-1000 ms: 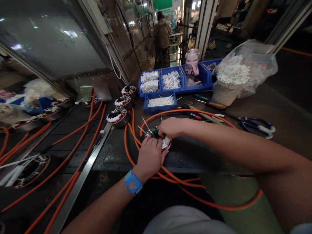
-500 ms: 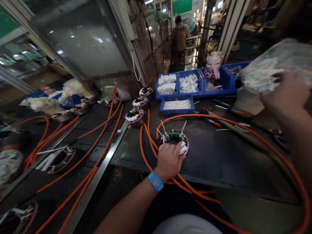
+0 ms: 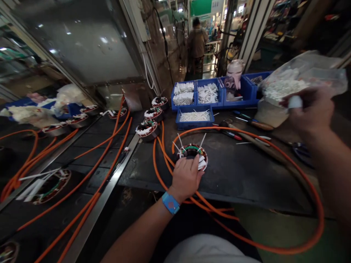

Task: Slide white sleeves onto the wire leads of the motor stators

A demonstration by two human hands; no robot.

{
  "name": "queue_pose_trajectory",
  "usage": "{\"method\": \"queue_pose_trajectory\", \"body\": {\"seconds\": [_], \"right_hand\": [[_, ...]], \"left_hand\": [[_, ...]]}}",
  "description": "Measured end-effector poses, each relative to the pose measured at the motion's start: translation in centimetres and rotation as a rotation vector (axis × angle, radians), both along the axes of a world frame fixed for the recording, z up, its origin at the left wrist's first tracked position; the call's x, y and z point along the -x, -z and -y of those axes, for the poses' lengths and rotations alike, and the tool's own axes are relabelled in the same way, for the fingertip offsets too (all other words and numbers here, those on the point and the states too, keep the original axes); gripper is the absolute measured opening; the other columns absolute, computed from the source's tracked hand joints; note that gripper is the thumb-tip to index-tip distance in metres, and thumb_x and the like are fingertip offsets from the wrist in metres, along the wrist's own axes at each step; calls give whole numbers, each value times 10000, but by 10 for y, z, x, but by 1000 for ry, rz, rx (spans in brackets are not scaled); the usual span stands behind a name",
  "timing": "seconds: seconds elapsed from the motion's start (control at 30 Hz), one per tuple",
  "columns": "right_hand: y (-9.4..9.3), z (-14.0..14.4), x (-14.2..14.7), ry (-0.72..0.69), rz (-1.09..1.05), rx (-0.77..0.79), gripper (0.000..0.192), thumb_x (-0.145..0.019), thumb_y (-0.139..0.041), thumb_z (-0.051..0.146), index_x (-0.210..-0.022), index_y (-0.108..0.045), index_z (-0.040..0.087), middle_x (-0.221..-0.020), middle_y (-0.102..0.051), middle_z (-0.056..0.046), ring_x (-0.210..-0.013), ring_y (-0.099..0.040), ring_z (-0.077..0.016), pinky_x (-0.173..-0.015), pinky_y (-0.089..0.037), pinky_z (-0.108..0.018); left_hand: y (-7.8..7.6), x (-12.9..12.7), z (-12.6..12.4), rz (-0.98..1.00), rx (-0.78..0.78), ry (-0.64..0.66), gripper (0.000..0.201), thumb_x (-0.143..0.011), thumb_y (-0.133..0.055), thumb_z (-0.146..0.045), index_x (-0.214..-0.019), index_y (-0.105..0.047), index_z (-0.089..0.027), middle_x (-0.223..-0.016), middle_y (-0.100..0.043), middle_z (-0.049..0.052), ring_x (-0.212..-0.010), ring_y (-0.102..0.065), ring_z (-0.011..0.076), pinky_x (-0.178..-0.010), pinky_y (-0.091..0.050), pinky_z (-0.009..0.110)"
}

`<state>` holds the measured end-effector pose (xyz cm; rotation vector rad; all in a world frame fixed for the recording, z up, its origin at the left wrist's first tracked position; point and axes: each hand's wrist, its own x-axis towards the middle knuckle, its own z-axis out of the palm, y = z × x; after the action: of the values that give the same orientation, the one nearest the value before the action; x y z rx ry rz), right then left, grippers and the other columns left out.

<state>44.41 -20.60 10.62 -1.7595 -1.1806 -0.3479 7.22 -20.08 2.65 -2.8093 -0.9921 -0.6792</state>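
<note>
My left hand [image 3: 185,175] is closed on the near rim of a wound motor stator [image 3: 194,147], which lies on the dark bench. Several thin white sticks rise from its far rim, and white sleeves [image 3: 202,163] lie by my fingertips. An orange cable [image 3: 274,145] loops around to the right. My right hand [image 3: 314,109] is raised, fingers bent together, in front of a clear plastic bag [image 3: 290,82] of small white pieces. A whitish rounded thing [image 3: 295,102] shows at its fingertips; whether it is held or worn, I cannot tell.
Blue bins [image 3: 210,95] with white tubes stand at the back, with a small blue tray [image 3: 195,116] of thin white sticks before them. More stators [image 3: 148,129] stand left, beside a metal rail [image 3: 117,171]. Tools [image 3: 261,124] lie right. A person [image 3: 197,42] is far off.
My right hand has drawn back from over the bag's contents, and the whitish thing now shows at its fingertips. My left hand stays on the stator while the view shifts slightly.
</note>
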Motion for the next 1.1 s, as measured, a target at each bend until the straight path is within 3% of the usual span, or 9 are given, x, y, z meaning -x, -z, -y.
{"method": "queue_pose_trajectory", "body": {"seconds": [0.07, 0.2, 0.3, 0.43, 0.57, 0.77, 0.9, 1.0, 1.1], "right_hand": [[10, 28, 47, -174, 65, -14, 220, -770, -589, 170, -987, -597, 133, -884, -678, -129, -769, -651, -181, -658, -497, -307], [52, 97, 134, -852, 249, 69, 212, -850, -410, 110, -985, -542, 207, -1002, -680, -73, -955, -635, -150, -779, -527, -267], [87, 135, 166, -1038, 182, 65, 239, -857, -397, 98, -1056, -465, 210, -1151, -629, -89, -1119, -558, -174, -875, -514, -327], [120, 153, 173, -1025, 65, 82, 267, -853, -423, 97, -1098, -427, 204, -1145, -630, -97, -1135, -546, -179, -895, -507, -346], [131, 155, 169, -1041, 15, 129, 268, -846, -417, 93, -1091, -426, 201, -1133, -632, -99, -1130, -548, -168, -897, -503, -328], [122, 153, 171, -1032, -32, 85, 287, -840, -430, 78, -1099, -428, 203, -1111, -641, -100, -1116, -556, -157, -878, -505, -309], [107, 123, 182, -1024, -61, 76, 282, -836, -391, 46, -1050, -486, 203, -1188, -600, -108, -1145, -534, -156, -893, -487, -309], [100, 88, 197, -948, -233, 123, 210, -833, -420, 71, -939, -547, 201, -1173, -597, -102, -1074, -569, -159, -875, -483, -307], [96, 61, 211, -825, -556, 205, 76, -816, -522, 171, -860, -575, 204, -921, -655, -46, -855, -618, -152, -777, -500, -295]], "left_hand": [[-3, -1, 1, 0, 13, 1, 450, -857, -480, -290, -1252, -463, -75, -966, -594, 102, -921, -498, 247, -942, -369, 435], [-7, -2, 2, 1, 31, -17, 424, -848, -461, -203, -1257, -466, -92, -942, -591, 90, -911, -494, 231, -954, -374, 422], [-8, -3, 3, 0, 42, -20, 396, -858, -445, -202, -1240, -483, -103, -911, -592, 88, -888, -496, 231, -921, -395, 424], [-8, -5, 2, -8, 45, -13, 384, -860, -434, -196, -1227, -493, -98, -919, -599, 92, -886, -493, 234, -906, -398, 430], [-7, -6, 1, -8, 32, -15, 384, -862, -431, -197, -1229, -492, -99, -930, -601, 94, -891, -489, 235, -917, -390, 434], [-6, -5, 1, -22, 43, -28, 382, -864, -425, -203, -1228, -495, -111, -927, -599, 90, -885, -494, 236, -915, -388, 436], [-11, -8, 4, -71, 78, -71, 410, -855, -438, -205, -1253, -477, -113, -893, -593, 92, -882, -517, 243, -924, -383, 455], [-14, -11, 7, 0, 154, -107, 589, -837, -462, -183, -1385, -279, -69, -963, -603, 114, -971, -533, 251, -984, -343, 469], [-15, -12, 10, 224, 233, -119, 694, -832, -479, -161, -1428, -133, -82, -1101, -603, 122, -1092, -514, 237, -1016, -321, 458]]}}
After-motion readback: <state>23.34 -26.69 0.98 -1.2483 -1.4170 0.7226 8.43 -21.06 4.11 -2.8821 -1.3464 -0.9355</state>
